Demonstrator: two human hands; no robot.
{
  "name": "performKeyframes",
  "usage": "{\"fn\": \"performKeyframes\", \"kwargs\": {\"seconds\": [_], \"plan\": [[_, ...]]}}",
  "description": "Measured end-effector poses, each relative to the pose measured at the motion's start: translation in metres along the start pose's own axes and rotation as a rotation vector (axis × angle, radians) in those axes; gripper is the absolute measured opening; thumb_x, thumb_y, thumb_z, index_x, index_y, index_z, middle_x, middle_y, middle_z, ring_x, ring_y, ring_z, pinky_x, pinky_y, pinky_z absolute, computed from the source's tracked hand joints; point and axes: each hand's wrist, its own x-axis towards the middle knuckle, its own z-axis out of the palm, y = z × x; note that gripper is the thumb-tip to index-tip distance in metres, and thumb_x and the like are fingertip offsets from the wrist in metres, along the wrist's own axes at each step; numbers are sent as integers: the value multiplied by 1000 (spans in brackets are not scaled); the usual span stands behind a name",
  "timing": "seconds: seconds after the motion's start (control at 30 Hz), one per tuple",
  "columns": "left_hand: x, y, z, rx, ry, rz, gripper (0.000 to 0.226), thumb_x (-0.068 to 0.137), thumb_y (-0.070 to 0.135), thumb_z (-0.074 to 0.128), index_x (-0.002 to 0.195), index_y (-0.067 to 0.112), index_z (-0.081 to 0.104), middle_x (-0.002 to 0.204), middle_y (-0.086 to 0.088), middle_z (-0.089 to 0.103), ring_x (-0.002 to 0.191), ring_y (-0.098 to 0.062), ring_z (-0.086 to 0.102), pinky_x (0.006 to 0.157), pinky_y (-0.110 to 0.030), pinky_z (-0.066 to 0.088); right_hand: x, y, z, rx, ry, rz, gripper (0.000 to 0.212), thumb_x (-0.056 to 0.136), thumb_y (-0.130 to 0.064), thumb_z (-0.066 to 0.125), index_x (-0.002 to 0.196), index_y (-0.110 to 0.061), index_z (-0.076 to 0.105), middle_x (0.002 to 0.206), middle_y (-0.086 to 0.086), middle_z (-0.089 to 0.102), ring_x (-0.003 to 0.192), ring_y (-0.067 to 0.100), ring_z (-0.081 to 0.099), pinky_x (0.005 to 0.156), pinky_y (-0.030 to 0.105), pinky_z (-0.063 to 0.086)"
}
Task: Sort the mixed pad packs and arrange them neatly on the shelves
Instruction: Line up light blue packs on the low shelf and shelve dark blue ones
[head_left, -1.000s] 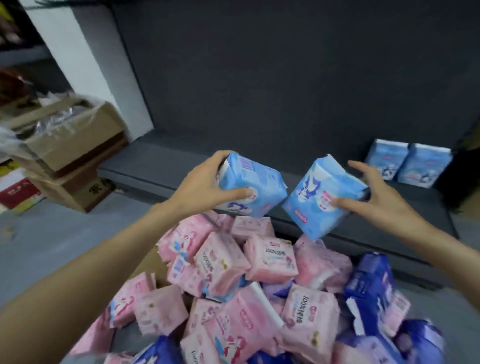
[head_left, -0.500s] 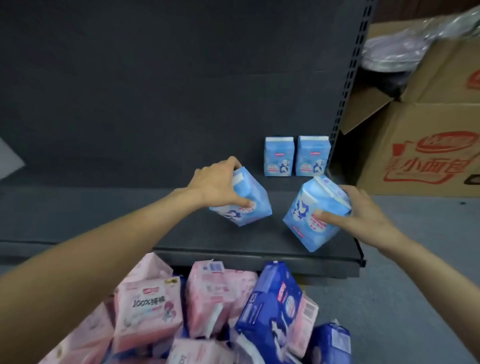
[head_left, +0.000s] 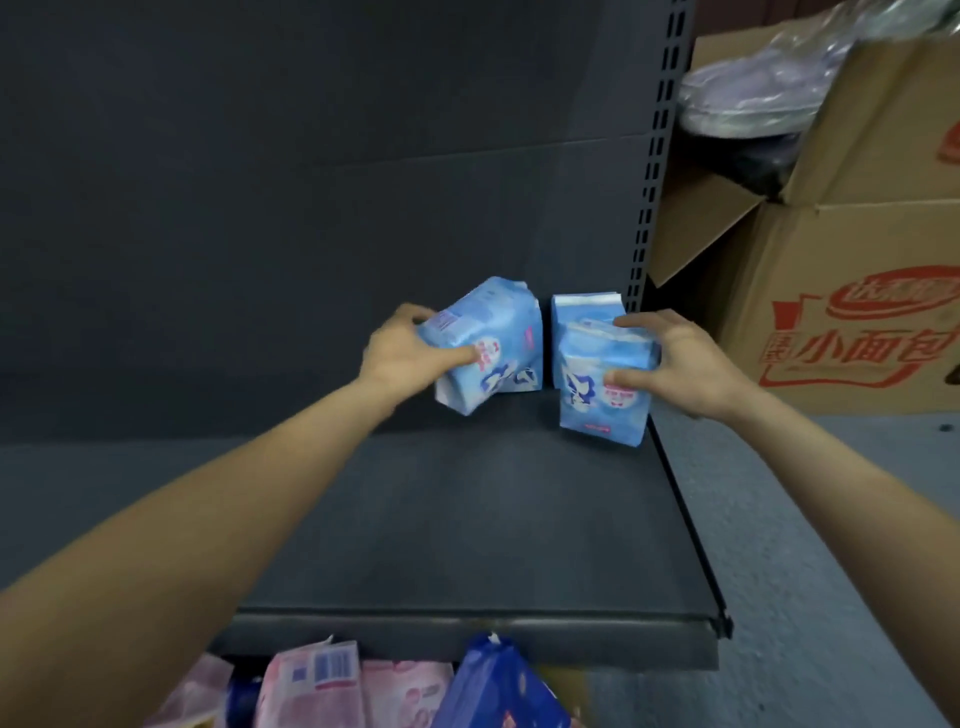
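Note:
My left hand grips a light blue pad pack, tilted, near the back of the dark grey shelf. My right hand holds a second light blue pack upright at the shelf's right end. Behind that one stands another light blue pack against the back panel; any pack behind the left one is hidden. Below the shelf's front edge lie pink packs and a dark blue pack of the mixed pile.
A perforated shelf upright bounds the shelf on the right. Beyond it stand cardboard boxes with red print, plastic-wrapped goods on top. Grey floor lies right of the shelf. The shelf's left and middle are bare.
Both hands have carried their light blue packs from above the pile deep onto the shelf, up to the packs standing at the back right. The view has moved closer to the shelf.

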Motion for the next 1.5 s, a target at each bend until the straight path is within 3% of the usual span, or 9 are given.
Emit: {"fn": "performKeyframes", "kwargs": {"seconds": [0.07, 0.17, 0.37, 0.47, 0.57, 0.87, 1.07, 1.27, 1.5], "plan": [[6, -20, 25, -410, -63, -180, 52, 74, 18, 80, 117, 7, 54, 115, -9, 65, 91, -14, 67, 72, -24, 55, 15, 7, 6, 59, -8, -34, 59, 78, -21, 77, 131, -13, 54, 137, 9, 43, 127, 23, 42, 105, 23, 28], [9, -43, 58, -630, -103, -255, 48, 76, 6, 77, 116, 3, 51, 117, -14, 63, 92, -16, 67, 75, -23, 57, 29, 21, 20, 117, 4, -49, 51, 82, -10, 72, 131, -13, 55, 146, 8, 35, 136, 21, 34, 106, 17, 22], [19, -66, 90, -202, -3, -141, 89, 59, 13, 85, 136, 19, 41, 134, 0, 52, 119, -13, 50, 101, -32, 43, 30, 39, 45, 161, -1, -36, 55, 85, -4, 66, 131, -30, 51, 152, 5, 18, 140, 19, 23, 101, 14, 24], [19, -65, 90, -153, 10, -18, 91, 56, 17, 85, 133, 36, 40, 129, 8, 57, 116, -12, 55, 100, -37, 47, 26, 40, 58, 128, 51, -23, 59, 87, -5, 61, 135, -34, 45, 151, 8, 19, 135, 21, 33, 96, 10, 28], [18, -57, 93, -84, 3, -18, 83, 66, 26, 84, 134, 38, 37, 125, 13, 60, 111, -13, 60, 98, -38, 48, 21, 38, 69, 93, 115, -9, 61, 89, -6, 58, 138, -39, 40, 152, 7, 16, 130, 29, 39, 107, 31, 37], [4, -28, 86, 195, -24, -129, 101, 76, 33, 77, 152, 18, 12, 151, -6, 33, 136, -28, 34, 106, -41, 36, -12, 7, 58, -289, 64, 10, 83, 86, -29, 67, 151, -31, 15, 158, 4, -18, 145, 26, -16, 118, 50, 9], [-51, -22, 33, 220, -30, -58, 67, 84, 34, 67, 143, 23, 36, 144, -3, 40, 134, -23, 35, 103, -33, 34, -74, -31, 57, -312, -85, -117, 65, 87, -34, 63, 145, -27, 33, 160, 1, 3, 146, 22, -3, 117, 44, 14], [-128, -35, -36, 97, -236, 3, 19, 81, 20, 70, 88, 35, 61, 93, 13, 70, 97, -10, 65, 98, -34, 47, -148, -83, 54, -307, -268, -155, 49, 90, -35, 58, 136, -29, 44, 147, -2, 36, 132, 23, 35, 108, 35, 32], [-216, -51, -100, 532, -394, 180, 30, 84, 36, 64, 114, 32, 60, 103, 17, 67, 95, -6, 64, 93, -30, 47, -206, -145, 71, -314, -473, -378, 50, 87, -37, 62, 135, -27, 47, 133, -3, 52, 123, 21, 47, 97, 32, 38]]}}
